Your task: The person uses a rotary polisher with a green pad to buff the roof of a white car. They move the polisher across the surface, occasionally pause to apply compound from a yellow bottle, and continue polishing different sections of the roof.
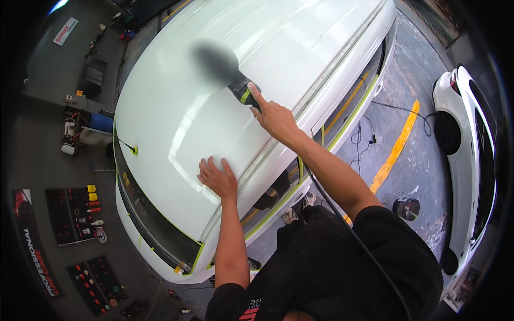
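Observation:
A white car roof stretches out before me. My right hand grips the handle of a black power polisher with a green band, index finger stretched along its top. The polisher's round head lies over the roof but looks smeared, so its pad cannot be made out. Lower down, near the side edge of the roof, my left hand rests flat on the white paint with its fingers spread. A black power cord runs over my upper body.
Green masking tape edges the windows, and a short antenna rises from the roof. To the right, a second white car stands beyond a yellow floor line, a dark bucket and loose cable. Tool boards hang at left.

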`<state>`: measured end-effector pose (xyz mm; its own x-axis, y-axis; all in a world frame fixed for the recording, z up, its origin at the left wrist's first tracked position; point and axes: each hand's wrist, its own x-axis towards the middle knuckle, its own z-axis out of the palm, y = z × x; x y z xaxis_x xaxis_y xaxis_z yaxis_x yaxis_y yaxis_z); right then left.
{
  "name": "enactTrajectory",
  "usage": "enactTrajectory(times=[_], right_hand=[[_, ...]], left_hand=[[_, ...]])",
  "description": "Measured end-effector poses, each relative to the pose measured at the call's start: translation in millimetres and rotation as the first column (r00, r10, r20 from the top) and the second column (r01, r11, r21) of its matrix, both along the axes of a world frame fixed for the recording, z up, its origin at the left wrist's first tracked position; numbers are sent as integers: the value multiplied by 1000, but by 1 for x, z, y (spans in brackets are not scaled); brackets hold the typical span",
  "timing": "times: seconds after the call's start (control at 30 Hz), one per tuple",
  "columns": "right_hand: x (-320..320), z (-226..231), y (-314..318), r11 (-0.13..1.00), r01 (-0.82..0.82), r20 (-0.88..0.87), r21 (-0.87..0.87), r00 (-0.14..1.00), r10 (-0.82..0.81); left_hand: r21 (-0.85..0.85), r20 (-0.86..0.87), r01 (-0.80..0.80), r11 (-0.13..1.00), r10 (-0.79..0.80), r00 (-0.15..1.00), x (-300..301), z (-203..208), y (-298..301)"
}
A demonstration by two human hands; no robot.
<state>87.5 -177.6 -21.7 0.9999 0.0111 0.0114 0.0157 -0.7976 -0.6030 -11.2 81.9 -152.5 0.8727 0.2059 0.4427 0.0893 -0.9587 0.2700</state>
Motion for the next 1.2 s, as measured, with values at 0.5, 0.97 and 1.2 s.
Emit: enactTrajectory(times=[0.5,0.97,1.2], right_hand=[[-63,-35,49,926,-266,159,267,960,230],[166,-91,-228,841,436,311,-320,887,-341],[195,-94,-248,813,527,344,-249,832,-434]], left_hand=[[-740,-199,-62,669,-130,971,184,136,-34],[-436,-313,176,883,-332,890,374,180,-185],[-393,-354,142,908,-292,888,336,177,-159]])
